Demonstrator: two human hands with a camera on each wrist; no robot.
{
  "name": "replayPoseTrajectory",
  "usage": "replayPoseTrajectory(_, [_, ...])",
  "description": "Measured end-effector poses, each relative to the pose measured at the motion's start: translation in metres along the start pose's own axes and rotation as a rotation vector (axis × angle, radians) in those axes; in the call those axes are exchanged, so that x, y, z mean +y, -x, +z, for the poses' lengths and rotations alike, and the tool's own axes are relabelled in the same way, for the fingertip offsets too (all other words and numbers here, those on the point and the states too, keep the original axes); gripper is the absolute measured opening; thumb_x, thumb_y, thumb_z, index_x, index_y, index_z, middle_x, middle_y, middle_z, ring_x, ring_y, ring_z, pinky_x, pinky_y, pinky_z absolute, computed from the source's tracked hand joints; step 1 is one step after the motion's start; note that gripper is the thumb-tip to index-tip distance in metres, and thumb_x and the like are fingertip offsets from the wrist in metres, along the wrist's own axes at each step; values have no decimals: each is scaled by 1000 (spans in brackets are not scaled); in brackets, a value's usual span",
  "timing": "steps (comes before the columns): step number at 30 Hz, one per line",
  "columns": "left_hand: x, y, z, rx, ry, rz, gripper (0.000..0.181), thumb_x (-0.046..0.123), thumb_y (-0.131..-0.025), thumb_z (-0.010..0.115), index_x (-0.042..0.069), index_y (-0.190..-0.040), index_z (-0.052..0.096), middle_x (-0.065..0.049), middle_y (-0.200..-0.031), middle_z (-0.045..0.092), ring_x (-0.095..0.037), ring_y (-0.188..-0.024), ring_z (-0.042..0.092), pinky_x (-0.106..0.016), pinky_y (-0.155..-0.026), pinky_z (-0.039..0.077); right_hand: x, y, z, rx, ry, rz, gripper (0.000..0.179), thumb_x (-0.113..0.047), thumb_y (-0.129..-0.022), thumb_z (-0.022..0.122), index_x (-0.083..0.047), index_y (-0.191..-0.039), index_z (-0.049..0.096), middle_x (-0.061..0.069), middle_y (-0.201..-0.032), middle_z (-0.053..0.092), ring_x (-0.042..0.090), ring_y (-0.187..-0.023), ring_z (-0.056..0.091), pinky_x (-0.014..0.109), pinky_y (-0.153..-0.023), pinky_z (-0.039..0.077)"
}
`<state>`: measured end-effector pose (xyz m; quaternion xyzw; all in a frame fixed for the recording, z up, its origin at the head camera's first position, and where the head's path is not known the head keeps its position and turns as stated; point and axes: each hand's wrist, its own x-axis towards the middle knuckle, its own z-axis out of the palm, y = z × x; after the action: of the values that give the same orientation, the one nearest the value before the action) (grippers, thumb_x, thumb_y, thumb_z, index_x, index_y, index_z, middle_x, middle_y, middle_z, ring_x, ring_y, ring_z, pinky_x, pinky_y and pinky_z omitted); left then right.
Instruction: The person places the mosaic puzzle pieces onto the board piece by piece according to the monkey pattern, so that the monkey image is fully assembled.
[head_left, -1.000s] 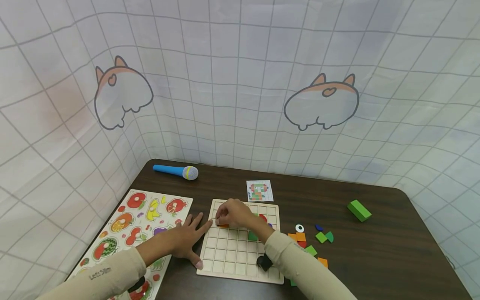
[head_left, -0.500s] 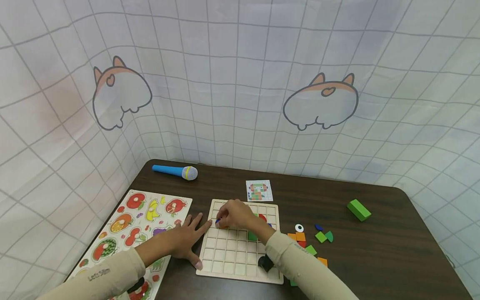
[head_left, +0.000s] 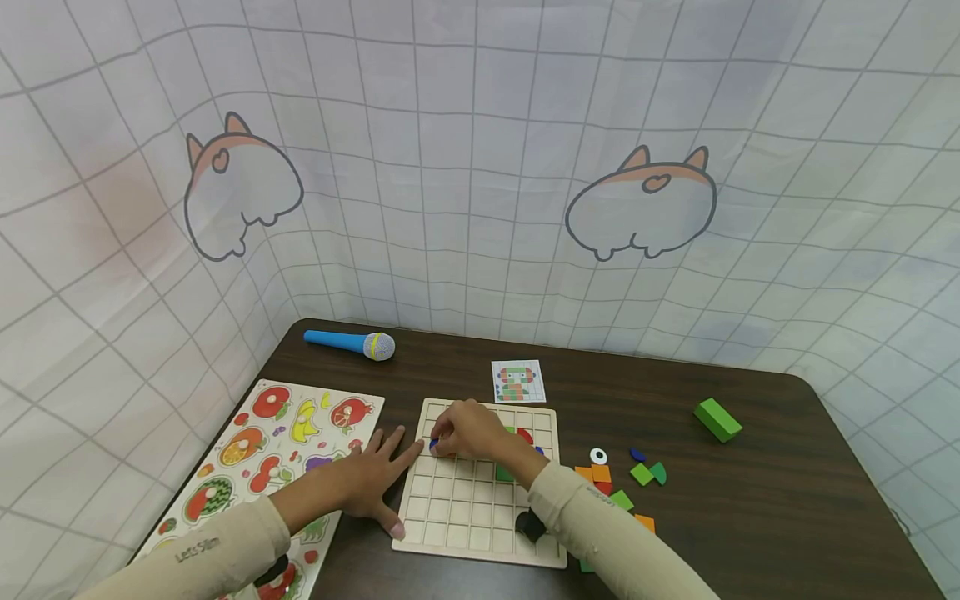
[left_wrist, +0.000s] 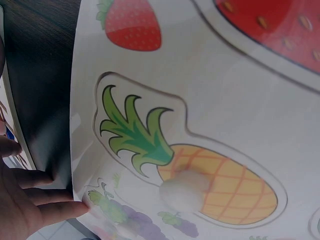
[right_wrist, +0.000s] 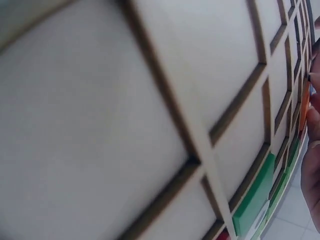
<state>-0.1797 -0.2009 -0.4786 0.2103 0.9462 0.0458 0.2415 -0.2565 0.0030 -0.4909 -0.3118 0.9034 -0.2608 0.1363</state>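
Observation:
My right hand [head_left: 472, 429] is over the upper left of a wooden grid board [head_left: 450, 510]. Its thumb and fingertips pinch a small blue piece [head_left: 432, 445] at the leftmost column, partly hidden by the fingers. An orange piece [right_wrist: 304, 105] lies right by the fingertips in the right wrist view. Farther right in the grid sit a green piece [head_left: 505, 472] and a red piece [head_left: 526, 435]. My left hand [head_left: 369, 479] is spread flat, its thumb at the board's left edge and its fingers between that board and the fruit puzzle [left_wrist: 135, 60].
Loose orange, green, red and blue pieces [head_left: 602, 473] lie right of the board, with a white ring-like disc [head_left: 598, 456]. Behind the board is a pattern card [head_left: 518, 381]. A toy microphone [head_left: 349, 342] lies at the back left, a green block [head_left: 717, 420] at the right.
The blue piece has come into sight at my right fingertips and shifted very slightly left. My left hand has stayed in place.

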Motion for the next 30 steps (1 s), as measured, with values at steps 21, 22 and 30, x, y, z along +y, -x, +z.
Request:
replayPoseTrajectory(21, [0,-1,-1,-24,22,-6,124,70,-65,79,21,-161,18,-24,-166,14,-54,-149,17,-69,-111,30,64,67,-58,126,-86,-103,23,-22,-97,68,-7,-114,73,-3,-94,68,9,-69,56,25,-63,48])
replayPoseTrajectory(22, [-1,-1,0,-22,25,-3,124,70,-65,79,20,-161,18,-24,-166,14,-55,-149,17,-69,-111,30,68,73,-61,133,-93,-95,24,-22,-97,68,-7,-115,73,-3,-96,68,9,-69,55,24,-62,49])
replayPoseTrajectory(30, [0,0,0,-16,32,-3,125,69,-65,80,19,-161,18,-25,-166,13,-55,-149,16,-70,-110,29,98,116,-84,170,-79,-28,25,-25,-95,71,-6,-112,73,0,-94,68,9,-62,53,24,-55,48])
